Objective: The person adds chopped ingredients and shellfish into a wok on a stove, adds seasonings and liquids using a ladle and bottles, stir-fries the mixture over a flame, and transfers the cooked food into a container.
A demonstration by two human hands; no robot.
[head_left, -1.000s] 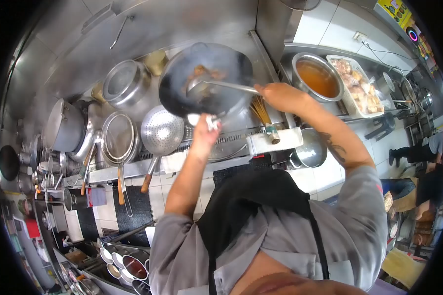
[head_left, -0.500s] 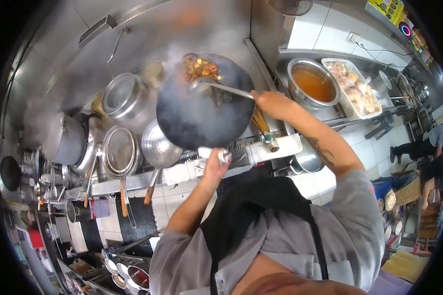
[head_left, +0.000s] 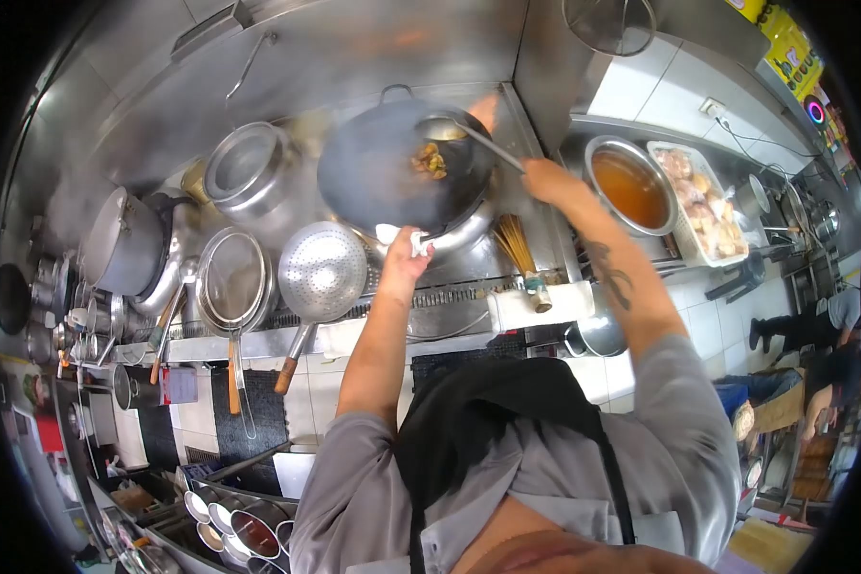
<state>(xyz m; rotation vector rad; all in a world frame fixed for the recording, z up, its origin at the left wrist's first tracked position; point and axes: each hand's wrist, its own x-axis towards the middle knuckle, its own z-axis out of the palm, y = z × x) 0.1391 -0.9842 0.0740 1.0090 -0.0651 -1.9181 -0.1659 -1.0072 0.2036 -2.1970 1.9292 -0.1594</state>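
A black wok [head_left: 373, 182] sits over the burner, with steam rising and a flame at its far right side. Browned pieces of food [head_left: 429, 161] lie inside it. My left hand [head_left: 407, 251] is closed round the wok's near edge through a folded white cloth [head_left: 388, 232]; any handle there is hidden. In my right hand [head_left: 553, 184] is the long handle of a ladle [head_left: 445, 128], its bowl over the far right part of the wok, above the food.
A bowl of orange-brown liquid [head_left: 631, 191] and a white basket of bagged food [head_left: 703, 206] stand right. A bamboo brush [head_left: 517, 251] lies near the wok. Left are a perforated skimmer [head_left: 322, 273], strainers [head_left: 234, 282] and a large pot [head_left: 124, 239]. Other people stand at far right.
The wok has gone from tipped up to lying lower on the burner. The food has dropped toward its middle. The ladle has moved right and away from me, and a flame shows.
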